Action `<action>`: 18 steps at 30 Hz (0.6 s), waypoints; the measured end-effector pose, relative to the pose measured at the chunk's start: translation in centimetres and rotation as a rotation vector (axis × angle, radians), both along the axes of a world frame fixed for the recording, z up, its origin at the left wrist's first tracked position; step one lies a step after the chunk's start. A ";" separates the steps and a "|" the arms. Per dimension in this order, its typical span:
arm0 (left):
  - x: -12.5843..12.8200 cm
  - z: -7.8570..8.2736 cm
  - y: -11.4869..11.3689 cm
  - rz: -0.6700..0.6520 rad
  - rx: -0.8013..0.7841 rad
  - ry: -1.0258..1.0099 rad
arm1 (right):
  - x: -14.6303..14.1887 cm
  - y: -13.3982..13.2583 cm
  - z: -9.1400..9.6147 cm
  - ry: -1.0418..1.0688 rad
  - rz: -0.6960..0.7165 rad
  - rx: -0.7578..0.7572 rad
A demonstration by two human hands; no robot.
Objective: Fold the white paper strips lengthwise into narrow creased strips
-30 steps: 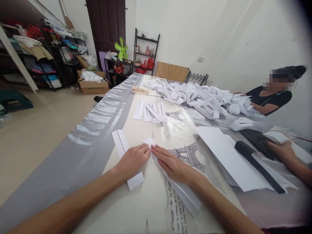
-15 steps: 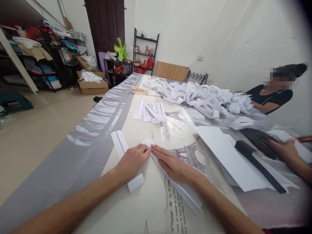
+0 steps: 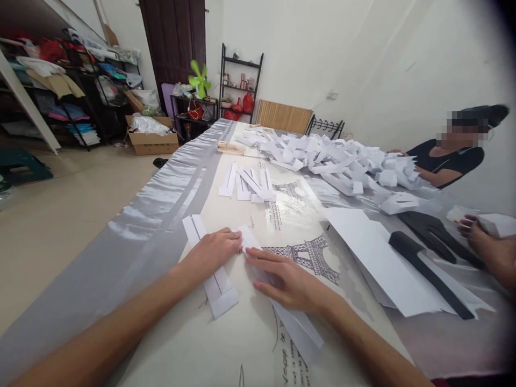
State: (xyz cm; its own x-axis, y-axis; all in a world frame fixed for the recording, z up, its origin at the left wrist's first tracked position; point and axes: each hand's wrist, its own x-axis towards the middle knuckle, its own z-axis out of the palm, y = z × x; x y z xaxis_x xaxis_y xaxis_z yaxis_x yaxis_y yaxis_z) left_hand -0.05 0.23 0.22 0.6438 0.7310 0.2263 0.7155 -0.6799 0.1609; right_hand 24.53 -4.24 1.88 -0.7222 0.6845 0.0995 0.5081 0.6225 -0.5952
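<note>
A long white folded paper strip (image 3: pixel 298 328) lies slantwise on the printed tablecloth in front of me. Its far end is at the fingertips of my left hand (image 3: pixel 215 250), whose fingers are bent and pressed together at the paper's edge. My right hand (image 3: pixel 284 277) rests over the strip with fingers stretched out and a little apart, covering its middle. Under my left wrist is another white strip with a dark line (image 3: pixel 223 301), partly hidden. Farther up the table, several similar folded strips (image 3: pixel 245 184) overlap one another.
A big heap of white paper pieces (image 3: pixel 322 156) covers the far right of the table. Large white sheets (image 3: pixel 363 247) with a black strip (image 3: pixel 431 274) lie to the right. Another person (image 3: pixel 447 156) sits beyond, and another person's hand (image 3: pixel 487 247) holds paper at the right edge.
My right hand has slid slightly down from the strip's far end, its fingers spreading. My left hand has shifted slightly left. The other person's hand at the right edge has moved.
</note>
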 end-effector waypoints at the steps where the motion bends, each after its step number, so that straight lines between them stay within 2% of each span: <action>1: 0.0 0.0 0.0 0.001 0.008 0.004 | 0.2 -0.1 0.0 -0.022 0.005 0.021; 7: 0.3 0.2 -0.4 0.020 0.053 0.028 | 0.2 -0.5 -0.2 -0.067 0.013 0.130; 18: 0.8 1.3 -1.3 0.047 0.084 0.147 | -0.2 -0.8 -0.2 -0.081 -0.002 0.161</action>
State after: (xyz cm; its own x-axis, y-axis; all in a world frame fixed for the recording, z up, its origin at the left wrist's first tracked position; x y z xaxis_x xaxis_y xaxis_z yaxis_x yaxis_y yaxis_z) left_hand 0.76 -1.06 1.51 0.6402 0.7436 0.1932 0.7583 -0.6519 -0.0037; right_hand 24.31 -5.04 1.70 -0.7310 0.6657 0.1498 0.5515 0.7057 -0.4449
